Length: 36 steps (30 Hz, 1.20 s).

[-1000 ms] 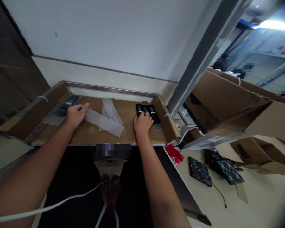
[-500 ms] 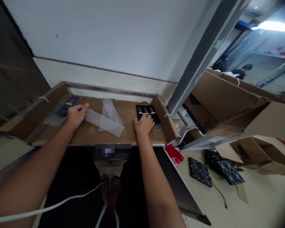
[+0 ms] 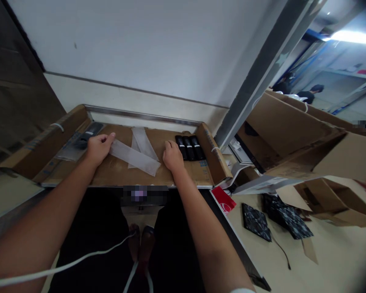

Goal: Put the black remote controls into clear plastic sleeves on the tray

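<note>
My left hand (image 3: 100,147) pinches the left end of a translucent plastic sleeve (image 3: 137,158) that lies slantwise on the cardboard-lined tray (image 3: 110,178). Beneath it, another translucent sleeve (image 3: 146,144) crosses at an angle. My right hand (image 3: 172,155) rests over the tray with its fingers curled together; whether anything is between them is hidden. Just right of it, three black packs with white bands (image 3: 189,148) lie side by side. Left of my left hand, a dark item in clear plastic (image 3: 91,131) lies near the tray's left end.
A large open cardboard box (image 3: 295,130) stands at the right, with another open box (image 3: 338,201) below it. Dark patterned square pieces (image 3: 256,221) and a red packet (image 3: 224,200) lie at the lower right. A white cable (image 3: 88,255) crosses my lap. People sit far back.
My right hand has moved left off the black packs, and its fingers have drawn together. The packs now show fully. My left hand stays at the sleeve's end.
</note>
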Motion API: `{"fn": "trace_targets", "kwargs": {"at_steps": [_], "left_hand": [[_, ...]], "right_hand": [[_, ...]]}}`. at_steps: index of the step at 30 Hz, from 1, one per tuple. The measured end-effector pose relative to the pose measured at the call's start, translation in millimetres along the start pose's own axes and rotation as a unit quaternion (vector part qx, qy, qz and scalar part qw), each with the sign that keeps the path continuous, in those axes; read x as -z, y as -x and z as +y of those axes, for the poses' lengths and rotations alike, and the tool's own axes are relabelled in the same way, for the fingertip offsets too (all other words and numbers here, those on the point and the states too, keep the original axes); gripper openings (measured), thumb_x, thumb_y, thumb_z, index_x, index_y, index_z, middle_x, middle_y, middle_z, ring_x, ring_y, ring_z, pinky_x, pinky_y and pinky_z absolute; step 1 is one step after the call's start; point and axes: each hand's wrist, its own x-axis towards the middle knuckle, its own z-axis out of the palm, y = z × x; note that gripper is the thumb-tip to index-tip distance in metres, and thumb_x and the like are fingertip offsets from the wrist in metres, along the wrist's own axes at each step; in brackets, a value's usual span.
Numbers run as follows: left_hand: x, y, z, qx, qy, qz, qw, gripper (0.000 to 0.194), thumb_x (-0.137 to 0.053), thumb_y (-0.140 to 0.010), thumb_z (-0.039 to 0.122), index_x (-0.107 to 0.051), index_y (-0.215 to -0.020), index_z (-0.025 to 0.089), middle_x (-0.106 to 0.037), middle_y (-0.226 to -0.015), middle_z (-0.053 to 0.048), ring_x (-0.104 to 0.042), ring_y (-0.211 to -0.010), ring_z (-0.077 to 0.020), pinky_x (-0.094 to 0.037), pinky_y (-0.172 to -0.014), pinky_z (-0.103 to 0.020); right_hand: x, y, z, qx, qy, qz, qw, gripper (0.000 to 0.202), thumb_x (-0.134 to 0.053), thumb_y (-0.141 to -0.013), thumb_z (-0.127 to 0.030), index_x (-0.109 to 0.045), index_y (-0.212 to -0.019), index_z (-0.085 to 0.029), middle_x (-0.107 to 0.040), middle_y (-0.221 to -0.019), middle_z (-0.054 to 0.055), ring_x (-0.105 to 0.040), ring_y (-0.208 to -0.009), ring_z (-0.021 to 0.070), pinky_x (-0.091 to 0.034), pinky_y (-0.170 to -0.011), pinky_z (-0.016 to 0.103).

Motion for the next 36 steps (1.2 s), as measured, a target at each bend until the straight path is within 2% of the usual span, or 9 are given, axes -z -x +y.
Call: {"fn": "trace_targets", "kwargs": {"at_steps": [3,6,13,18,23,27,30,33,36], "left_hand": [[-0.5,-1,-1,0.005,-0.005,0.002,1.000,0.043,-0.057,-0.088,0.054,-0.063,-0.064,0.019,-0.050,-0.056,0.001,-0.044,-0.057,-0.0146,-0.031,-0.056,-0.030],[-0.6,-2,-3,0.002,-0.012,-0.001,1.000,0.044,-0.056,-0.088,0.055,-0.063,-0.064,0.019,-0.050,-0.055,0.001,-0.044,-0.057,-0.0149,-0.031,-0.056,-0.030],[-0.5,-1,-3,-0.002,0.008,0.005,1.000,0.044,-0.057,-0.087,0.055,-0.060,-0.061,0.020,-0.047,-0.055,0.002,-0.041,-0.055,-0.0141,-0.030,-0.056,-0.030],[-0.5,-2,-5,0.000,0.011,0.004,1.000,0.044,-0.057,-0.087,0.056,-0.061,-0.062,0.020,-0.048,-0.056,0.001,-0.043,-0.057,-0.0145,-0.031,-0.057,-0.030],[-0.6,-2,-7,0.014,-0.001,0.000,1.000,0.045,-0.055,-0.087,0.059,-0.061,-0.063,0.021,-0.049,-0.058,0.001,-0.044,-0.058,-0.0156,-0.032,-0.057,-0.030],[0.0,-1,-4,0.012,0.000,0.000,1.000,0.044,-0.055,-0.086,0.058,-0.060,-0.062,0.021,-0.048,-0.057,0.001,-0.043,-0.057,-0.0154,-0.032,-0.057,-0.030],[-0.2,-1,-3,0.010,0.010,0.001,1.000,0.043,-0.055,-0.087,0.056,-0.060,-0.062,0.021,-0.050,-0.057,0.001,-0.044,-0.057,-0.0154,-0.033,-0.057,-0.030],[-0.1,-1,-2,0.012,0.012,0.007,1.000,0.043,-0.054,-0.088,0.054,-0.059,-0.062,0.021,-0.049,-0.057,0.001,-0.043,-0.058,-0.0153,-0.033,-0.057,-0.029],[0.9,0,0,0.000,0.022,0.009,1.000,0.041,-0.054,-0.090,0.050,-0.058,-0.063,0.020,-0.049,-0.058,0.001,-0.043,-0.058,-0.0143,-0.033,-0.057,-0.029]], "right_hand": [[-13,-12,1,-0.021,-0.015,-0.005,1.000,0.041,-0.041,-0.101,-0.015,-0.052,-0.138,-0.002,-0.059,-0.135,0.023,-0.050,-0.128,0.0251,-0.036,-0.111,0.035],[-21,-19,2,-0.045,-0.011,0.011,0.999,0.040,-0.044,-0.103,-0.023,-0.054,-0.135,-0.001,-0.061,-0.130,0.024,-0.051,-0.126,0.0277,-0.032,-0.114,0.040],[-21,-22,7,-0.108,-0.033,0.033,0.993,0.035,-0.043,-0.103,-0.025,-0.058,-0.127,-0.003,-0.066,-0.122,0.021,-0.057,-0.117,0.0279,-0.039,-0.105,0.036],[-15,-16,7,-0.079,-0.075,0.029,0.994,0.030,-0.040,-0.104,-0.021,-0.061,-0.122,-0.008,-0.069,-0.117,0.016,-0.062,-0.112,0.0218,-0.040,-0.099,0.029],[-13,-12,6,-0.069,-0.077,0.023,0.994,0.025,-0.045,-0.103,-0.023,-0.062,-0.114,-0.010,-0.070,-0.112,0.015,-0.062,-0.107,0.0220,-0.041,-0.096,0.028],[-9,-10,4,-0.048,-0.086,0.051,0.994,0.024,-0.043,-0.102,-0.021,-0.063,-0.112,-0.011,-0.070,-0.111,0.014,-0.061,-0.107,0.0214,-0.040,-0.096,0.028],[-2,-4,0,-0.032,-0.117,0.070,0.990,0.027,-0.038,-0.103,-0.021,-0.064,-0.103,-0.014,-0.070,-0.101,0.010,-0.061,-0.099,0.0195,-0.041,-0.090,0.027],[5,5,-8,-0.015,-0.161,0.048,0.986,0.030,-0.040,-0.105,-0.029,-0.066,-0.096,-0.017,-0.070,-0.090,0.005,-0.062,-0.088,0.0172,-0.041,-0.081,0.025],[9,13,-18,-0.008,-0.194,0.000,0.981,0.029,-0.050,-0.102,-0.040,-0.068,-0.091,-0.019,-0.069,-0.083,0.002,-0.061,-0.080,0.0158,-0.042,-0.076,0.024]]}}
